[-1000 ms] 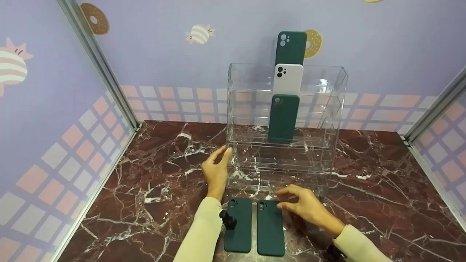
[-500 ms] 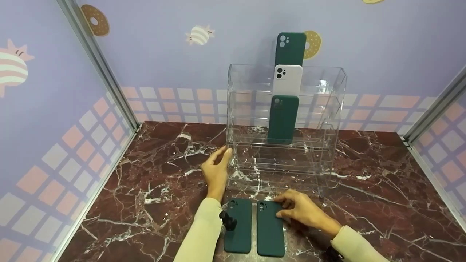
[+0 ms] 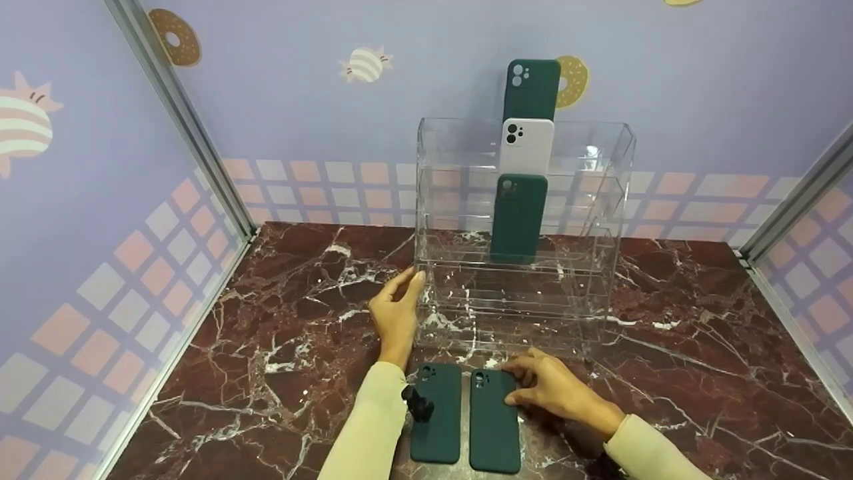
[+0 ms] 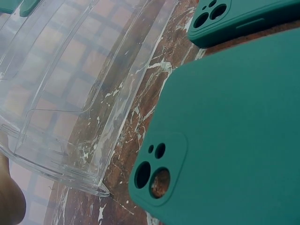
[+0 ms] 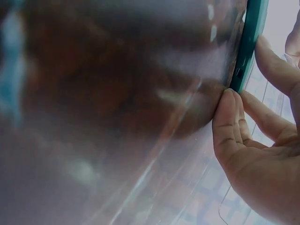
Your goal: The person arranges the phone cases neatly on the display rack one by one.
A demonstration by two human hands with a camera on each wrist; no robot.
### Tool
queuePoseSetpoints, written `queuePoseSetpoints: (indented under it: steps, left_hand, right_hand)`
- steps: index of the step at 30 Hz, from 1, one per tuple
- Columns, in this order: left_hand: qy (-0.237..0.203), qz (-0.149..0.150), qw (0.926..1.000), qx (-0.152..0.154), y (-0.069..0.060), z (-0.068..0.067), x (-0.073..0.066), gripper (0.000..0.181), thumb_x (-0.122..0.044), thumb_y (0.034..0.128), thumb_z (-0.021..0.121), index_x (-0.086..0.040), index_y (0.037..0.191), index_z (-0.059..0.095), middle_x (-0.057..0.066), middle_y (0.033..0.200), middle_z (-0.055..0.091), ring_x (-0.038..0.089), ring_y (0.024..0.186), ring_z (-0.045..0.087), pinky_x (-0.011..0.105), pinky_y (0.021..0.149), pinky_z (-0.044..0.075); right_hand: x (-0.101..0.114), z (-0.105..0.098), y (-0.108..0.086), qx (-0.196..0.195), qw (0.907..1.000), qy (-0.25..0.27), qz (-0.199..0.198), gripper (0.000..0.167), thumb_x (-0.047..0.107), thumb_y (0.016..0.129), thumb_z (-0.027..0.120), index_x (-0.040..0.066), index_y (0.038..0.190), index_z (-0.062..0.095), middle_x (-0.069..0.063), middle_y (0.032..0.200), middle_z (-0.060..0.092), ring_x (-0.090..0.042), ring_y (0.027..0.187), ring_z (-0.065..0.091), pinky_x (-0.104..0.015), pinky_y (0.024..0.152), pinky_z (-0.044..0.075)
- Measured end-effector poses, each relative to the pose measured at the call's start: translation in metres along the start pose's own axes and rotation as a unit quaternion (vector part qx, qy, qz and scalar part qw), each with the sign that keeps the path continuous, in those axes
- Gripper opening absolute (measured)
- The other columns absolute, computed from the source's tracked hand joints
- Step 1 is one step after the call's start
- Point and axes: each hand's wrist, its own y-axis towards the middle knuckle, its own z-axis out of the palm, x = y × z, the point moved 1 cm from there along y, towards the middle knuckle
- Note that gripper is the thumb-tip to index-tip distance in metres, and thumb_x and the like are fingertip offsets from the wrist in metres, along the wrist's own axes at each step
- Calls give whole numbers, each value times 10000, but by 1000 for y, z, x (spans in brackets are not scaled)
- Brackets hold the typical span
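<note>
Two dark green phone cases lie side by side on the marbled tabletop, camera cutouts at the far end: a left case (image 3: 445,437) and a right case (image 3: 494,427). My right hand (image 3: 556,387) pinches the right case at its upper right edge; in the right wrist view fingertips and thumb (image 5: 269,61) meet the green case's edge (image 5: 247,47). Behind them stands a clear tiered display rack (image 3: 520,303). My left hand (image 3: 396,313) holds the rack's left side edge between thumb and fingers. Part of that hand (image 4: 9,197) shows beside the clear plastic.
Upright in the rack's tiers, one behind another, are a green case (image 3: 520,217), a white case (image 3: 528,147) and another green case (image 3: 534,90). A black wrist mount (image 3: 418,404) overhangs the left case. Patterned walls (image 3: 320,120) enclose the tabletop (image 3: 300,300).
My right hand has closed in on the right case's upper corner, its thumb sliding slightly nearer me. That case has shifted a little toward me. The left hand and rack stay put.
</note>
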Motion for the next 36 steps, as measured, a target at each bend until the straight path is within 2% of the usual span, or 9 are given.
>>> queuePoseSetpoints:
  steps: [8,14,18,24,31,36]
  left_hand:
    - [38,36,10000,64,1,-1,1,240,-103,934,834,-2,1151,809,118,1008,796,152,888,744,244,786,582]
    - [101,9,9999,87,0,-1,0,234,-113,933,839,-23,1148,815,91,988,797,173,873,742,251,767,577]
    - [79,17,9999,99,0,-2,1,238,-112,936,835,-19,1154,812,94,997,798,175,884,749,254,774,583]
    - [38,43,9999,93,1,-1,3,235,-95,939,829,-3,1154,808,110,1012,796,173,894,749,253,786,587]
    - [-67,36,10000,15,2,0,4,231,-81,932,832,12,1142,809,124,1000,796,148,863,740,235,769,575]
    - [101,99,9999,-44,1,0,3,243,-101,933,838,7,1149,810,118,980,795,117,834,724,215,736,558]
  right_hand:
    - [6,2,-1,-199,9997,-50,-124,433,168,838,923,28,1201,734,-44,1007,597,-169,821,584,-306,733,522]
    - [8,2,-3,-159,9999,-4,-28,445,144,820,939,22,1140,655,-33,962,580,-165,811,571,-307,708,507]
    - [7,0,-4,-78,9997,167,167,478,135,797,956,25,1119,620,-36,950,595,-173,801,586,-291,686,504]
    - [6,-5,-5,17,9969,697,368,495,126,782,964,25,1172,675,-32,994,646,-201,840,630,-282,734,537]
    - [10,-14,-5,-118,9952,972,58,483,132,816,940,30,1208,676,-56,1041,649,-218,874,632,-285,761,536]
    - [13,-19,-5,-302,9919,1224,-151,465,91,843,909,22,1237,674,-99,1103,705,-220,896,695,-326,789,591]
